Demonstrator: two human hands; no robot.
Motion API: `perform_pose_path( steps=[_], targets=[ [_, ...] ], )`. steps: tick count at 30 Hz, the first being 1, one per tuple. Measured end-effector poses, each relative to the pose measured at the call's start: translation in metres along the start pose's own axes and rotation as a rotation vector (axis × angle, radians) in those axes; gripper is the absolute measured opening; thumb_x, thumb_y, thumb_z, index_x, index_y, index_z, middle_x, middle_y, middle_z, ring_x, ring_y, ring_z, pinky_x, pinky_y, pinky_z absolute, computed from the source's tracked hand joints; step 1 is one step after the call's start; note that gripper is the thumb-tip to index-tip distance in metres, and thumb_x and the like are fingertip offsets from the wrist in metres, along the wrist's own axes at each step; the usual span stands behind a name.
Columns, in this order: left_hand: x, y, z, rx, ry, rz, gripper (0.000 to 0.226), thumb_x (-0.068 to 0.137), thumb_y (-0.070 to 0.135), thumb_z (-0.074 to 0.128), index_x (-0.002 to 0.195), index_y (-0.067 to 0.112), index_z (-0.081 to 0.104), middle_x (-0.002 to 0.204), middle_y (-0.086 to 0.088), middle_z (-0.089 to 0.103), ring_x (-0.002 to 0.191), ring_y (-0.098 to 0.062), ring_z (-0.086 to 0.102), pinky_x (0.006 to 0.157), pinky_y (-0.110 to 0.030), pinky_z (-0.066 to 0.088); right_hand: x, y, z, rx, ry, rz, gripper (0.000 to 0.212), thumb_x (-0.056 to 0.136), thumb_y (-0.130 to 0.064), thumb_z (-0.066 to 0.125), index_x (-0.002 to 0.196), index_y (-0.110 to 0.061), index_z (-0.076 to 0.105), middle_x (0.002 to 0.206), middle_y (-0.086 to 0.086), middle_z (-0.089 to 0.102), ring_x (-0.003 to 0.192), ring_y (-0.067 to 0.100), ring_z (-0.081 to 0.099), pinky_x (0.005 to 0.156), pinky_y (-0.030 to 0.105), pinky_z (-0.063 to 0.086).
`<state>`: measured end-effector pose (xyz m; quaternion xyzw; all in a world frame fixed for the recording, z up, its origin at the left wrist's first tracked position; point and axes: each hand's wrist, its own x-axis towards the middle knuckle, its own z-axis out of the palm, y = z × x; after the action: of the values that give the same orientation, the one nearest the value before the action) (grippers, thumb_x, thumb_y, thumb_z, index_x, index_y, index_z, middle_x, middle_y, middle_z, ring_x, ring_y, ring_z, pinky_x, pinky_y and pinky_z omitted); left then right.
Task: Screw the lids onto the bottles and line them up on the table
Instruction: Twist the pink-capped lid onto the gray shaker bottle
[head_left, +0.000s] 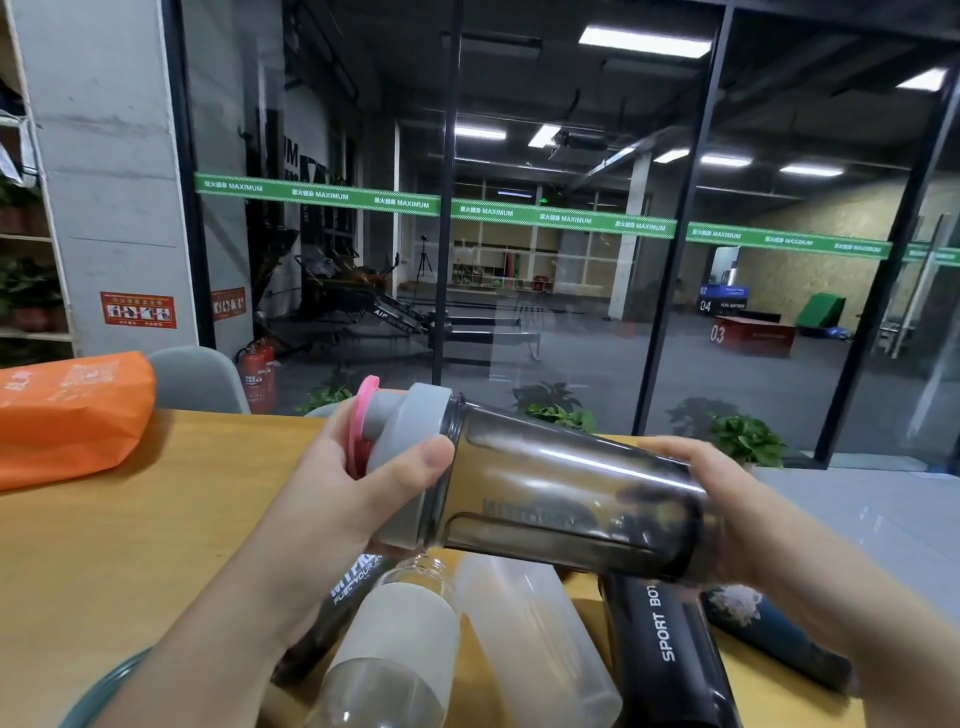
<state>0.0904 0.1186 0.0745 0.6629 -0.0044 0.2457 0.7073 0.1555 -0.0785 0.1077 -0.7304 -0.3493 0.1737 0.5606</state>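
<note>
Head view, and I start at the far left, where I see an orange bag (67, 415) lying on the wooden table (171, 519), with a grey chair back (200, 379) just behind the table edge. Moving right, the left hand (353, 499) has its fingers and thumb curled round the grey lid (410, 457), thumb pressed on the lid's side; a pink loop (363, 415) sticks out at the lid's top beside the fingers. The lid sits on the mouth of the smoky dark bottle (571, 493), which I see held up off the table, lying nearly on its side with the lid end to the left and slightly higher. Under it, on the table, I make out a clear glass bottle (395, 649) with a frosted sleeve and no lid, a frosted white bottle (535, 634) just beside it, then a black bottle (670, 654) printed SPORT, and a dark blue bottle (779, 639) at the right, all lying down. The right hand (727, 514) grips the smoky bottle's base, fingers wrapped round it.
</note>
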Motion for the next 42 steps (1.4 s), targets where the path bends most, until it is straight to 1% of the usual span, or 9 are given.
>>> perform_pose_path(
  steps=[5,16,21,24,26,33,36,39,42],
  targets=[
    [0.003,-0.005,-0.004,0.006,0.087,-0.034,0.105,0.042,0.062,0.072,0.138,0.029,0.044,0.097,-0.009,0.071,0.063,-0.017,0.068,0.049,-0.034,0.053,-0.031,0.024,-0.046,-0.188,0.035,-0.17,0.094,0.041,-0.054,0.089,0.119,-0.068,0.04,0.123,-0.019,0.06,0.109,0.017,0.065,0.089,0.033,0.055],
    [0.003,-0.006,-0.006,0.0,0.062,-0.092,0.073,0.053,0.066,0.065,0.113,0.024,0.064,0.074,-0.005,0.07,0.055,-0.018,0.064,0.046,-0.033,0.051,-0.026,0.025,-0.052,-0.234,0.151,-0.178,0.098,0.037,-0.057,0.088,0.125,-0.056,0.045,0.115,-0.009,0.064,0.081,0.038,0.069,0.077,0.053,0.056],
    [0.003,-0.009,-0.006,0.021,0.066,-0.116,0.077,0.045,0.072,0.062,0.105,0.023,0.067,0.072,-0.006,0.069,0.052,-0.017,0.063,0.045,-0.031,0.05,-0.028,0.027,-0.057,-0.303,0.139,-0.162,0.09,0.036,-0.064,0.085,0.117,-0.06,0.045,0.101,-0.01,0.068,0.055,0.022,0.061,0.057,0.036,0.054],
    [0.005,-0.009,-0.006,0.016,0.085,-0.1,0.094,0.046,0.07,0.065,0.128,0.024,0.054,0.074,-0.008,0.068,0.051,-0.017,0.062,0.045,-0.032,0.05,-0.028,0.024,-0.055,-0.287,0.137,-0.135,0.053,0.044,-0.06,0.07,0.09,-0.07,0.046,0.065,-0.023,0.066,0.047,0.012,0.058,0.052,0.019,0.049],
    [0.005,-0.009,-0.005,0.012,0.078,-0.071,0.096,0.048,0.067,0.066,0.133,0.027,0.049,0.078,-0.008,0.071,0.056,-0.02,0.065,0.045,-0.033,0.051,-0.03,0.019,-0.05,-0.231,0.152,-0.093,0.036,0.045,-0.066,0.063,0.079,-0.071,0.049,0.058,-0.011,0.065,0.045,0.014,0.054,0.049,0.02,0.046],
    [0.003,-0.009,-0.004,0.016,0.051,-0.013,0.098,0.048,0.064,0.068,0.135,0.023,0.046,0.084,-0.01,0.072,0.063,-0.023,0.066,0.047,-0.036,0.055,-0.02,0.044,-0.061,-0.169,0.166,0.177,0.103,0.016,-0.095,0.057,0.087,-0.021,0.065,0.064,0.027,0.064,0.041,0.024,0.055,0.048,0.026,0.041],
    [0.003,-0.008,-0.004,0.033,0.046,0.007,0.11,0.042,0.069,0.077,0.137,0.025,0.044,0.095,-0.011,0.071,0.071,-0.025,0.069,0.05,-0.039,0.055,-0.006,0.044,-0.057,-0.092,0.097,0.272,0.075,0.037,-0.085,0.055,0.07,-0.021,0.076,0.076,0.026,0.07,0.05,0.029,0.06,0.047,0.025,0.04],
    [0.002,-0.008,-0.005,0.018,0.011,0.01,0.114,0.042,0.07,0.079,0.14,0.023,0.042,0.107,-0.017,0.067,0.08,-0.031,0.068,0.055,-0.042,0.054,-0.01,0.042,-0.051,-0.015,0.062,0.352,0.074,0.076,-0.065,0.049,0.105,-0.001,0.069,0.066,0.028,0.055,0.046,0.028,0.05,0.044,0.026,0.033],
    [0.007,-0.01,-0.01,0.03,0.011,0.011,0.105,0.047,0.065,0.076,0.138,0.025,0.044,0.103,-0.015,0.069,0.077,-0.029,0.069,0.053,-0.04,0.054,-0.021,0.043,-0.046,0.003,-0.008,0.388,0.075,0.074,-0.067,0.049,0.103,0.0,0.066,0.072,0.025,0.061,0.04,0.027,0.055,0.04,0.022,0.041]
  ],
)
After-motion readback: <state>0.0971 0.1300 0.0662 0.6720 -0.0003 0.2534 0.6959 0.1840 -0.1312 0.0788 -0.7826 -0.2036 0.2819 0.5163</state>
